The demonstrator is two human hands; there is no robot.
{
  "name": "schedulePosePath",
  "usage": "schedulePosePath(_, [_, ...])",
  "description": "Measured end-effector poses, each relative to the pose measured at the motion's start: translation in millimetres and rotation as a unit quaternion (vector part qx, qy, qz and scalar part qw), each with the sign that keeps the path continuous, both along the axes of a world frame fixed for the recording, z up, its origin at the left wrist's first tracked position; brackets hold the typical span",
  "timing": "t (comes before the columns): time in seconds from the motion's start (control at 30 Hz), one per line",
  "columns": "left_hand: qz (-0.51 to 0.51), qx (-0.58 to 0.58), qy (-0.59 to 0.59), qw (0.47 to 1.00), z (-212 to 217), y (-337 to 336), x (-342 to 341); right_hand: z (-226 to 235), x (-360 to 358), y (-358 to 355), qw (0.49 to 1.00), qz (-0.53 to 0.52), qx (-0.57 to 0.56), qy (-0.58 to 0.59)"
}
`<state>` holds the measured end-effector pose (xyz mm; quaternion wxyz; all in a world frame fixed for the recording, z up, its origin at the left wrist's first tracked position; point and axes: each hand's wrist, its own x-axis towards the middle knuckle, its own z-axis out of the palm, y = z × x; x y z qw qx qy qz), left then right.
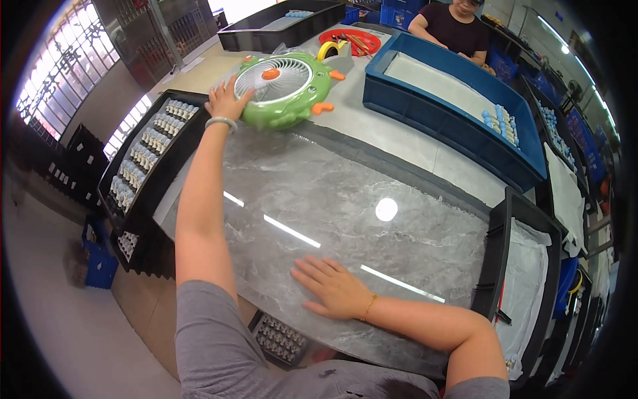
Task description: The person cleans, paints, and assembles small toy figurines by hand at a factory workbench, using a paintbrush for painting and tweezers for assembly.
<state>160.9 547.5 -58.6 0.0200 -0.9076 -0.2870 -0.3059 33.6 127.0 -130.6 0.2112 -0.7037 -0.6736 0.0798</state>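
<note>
A green desk fan (pixel 289 110), shaped like a cartoon animal with orange feet and a white grille, is at the far left of the table. My left hand (pixel 227 105) reaches out to its left edge and grips the rim, thumb toward the grille. The fan's feet look slightly smeared by motion. Nearer to me, my right hand (pixel 335 289) lies flat on the grey marbled tabletop (pixel 372 246), fingers stretched out and holding nothing.
A black tray (pixel 109 193) with rows of small blue and white figures stands left. Behind are a blue bin (pixel 425 123) and a red basin (pixel 372 43) of tools. Another black tray (pixel 495 266) borders the right. A person (pixel 458 33) sits across the table.
</note>
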Motion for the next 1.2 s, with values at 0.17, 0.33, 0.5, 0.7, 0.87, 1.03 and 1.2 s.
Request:
schedulePosePath(0.17, [0.048,-0.016,0.232,0.971,42,7,21,0,12,-2,0.999,-0.003,0.016,0.032])
schedulePosePath(0.33, [0.024,-0.141,0.157,0.977,15,28,1,5,17,-1,0.999,-0.001,0.014,0.029])
schedulePosePath(0.5, [0.048,-0.202,-0.036,0.978,-16,9,-34,4,9,2,1.0,0.008,0.03,0.0])
schedulePosePath(0.7, [0.027,-0.284,-0.197,0.938,-42,-119,-30,1,21,26,0.977,-0.093,0.061,0.18])
schedulePosePath(0.87, [0.001,-0.375,-0.292,0.88,-48,-185,-27,40,76,128,0.793,-0.43,0.335,0.272])
schedulePosePath(1.03, [-0.019,-0.405,-0.499,0.766,-63,-229,-4,56,147,123,0.791,-0.452,0.306,0.277])
schedulePosePath(1.2, [0.027,-0.543,-0.588,0.599,-83,-236,10,93,207,102,0.702,-0.446,0.259,0.491])
